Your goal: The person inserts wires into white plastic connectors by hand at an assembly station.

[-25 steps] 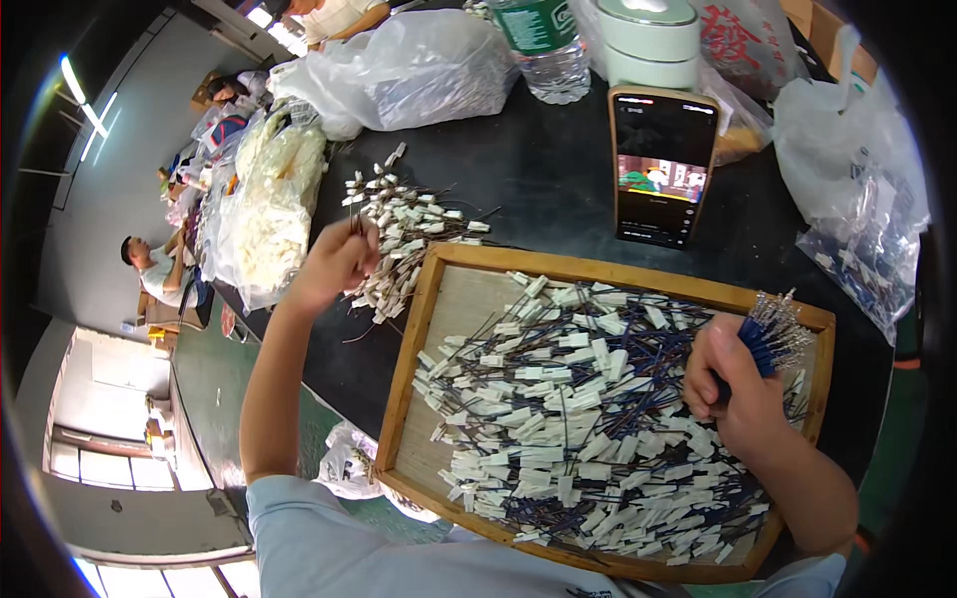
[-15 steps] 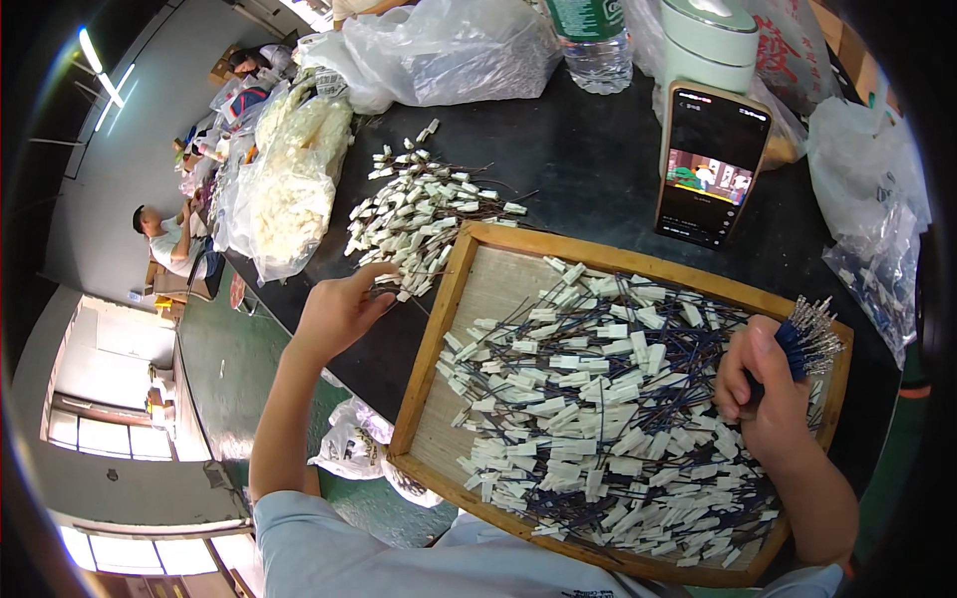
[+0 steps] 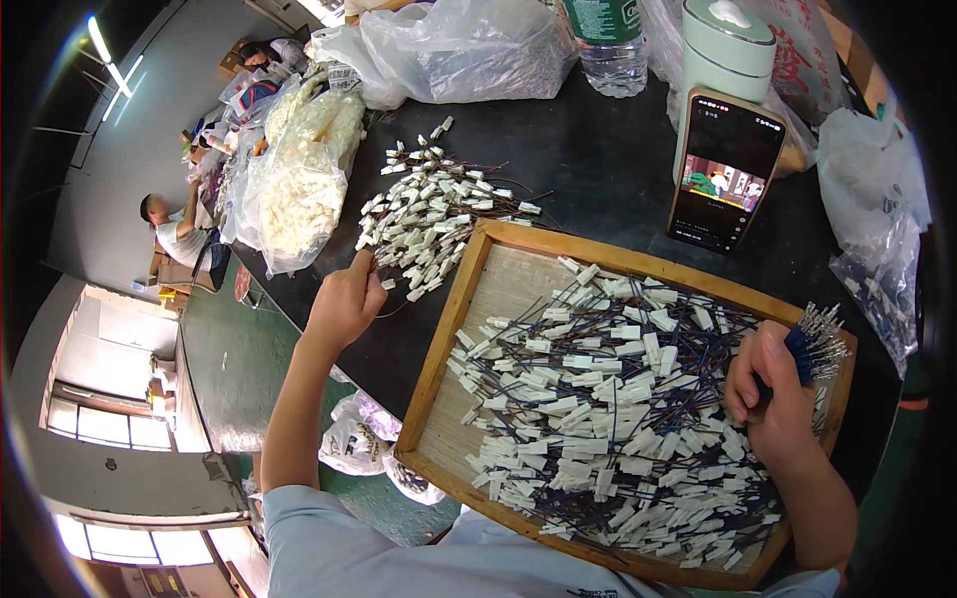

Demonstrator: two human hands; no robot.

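Observation:
My left hand [image 3: 344, 301] is pinched at the near left edge of a heap of small white connectors on dark wires [image 3: 424, 214]. A thin dark wire curves out of its fingers; whether a connector is on its end I cannot tell. In my right hand [image 3: 770, 394], closed above the right side of a wooden-framed tray [image 3: 434, 394], is a bundle of blue wires [image 3: 809, 344] with bare silvery tips pointing up and to the right. Many white connectors with dark blue and brown wires [image 3: 608, 419] lie loosely across the tray.
Behind the tray a phone [image 3: 726, 169] leans on a pale green flask [image 3: 728, 50]. A water bottle [image 3: 608, 45] and plastic bags [image 3: 469, 50] line the far side. Bags of cream-coloured parts [image 3: 304, 194] sit at the left; another bag [image 3: 872, 199] is at right. Two people sit farther off.
My left hand has closed its fingers and shifted slightly right and up beside the heap, with a wire now showing from it. My right hand keeps its bundle. The whole view has shifted slightly.

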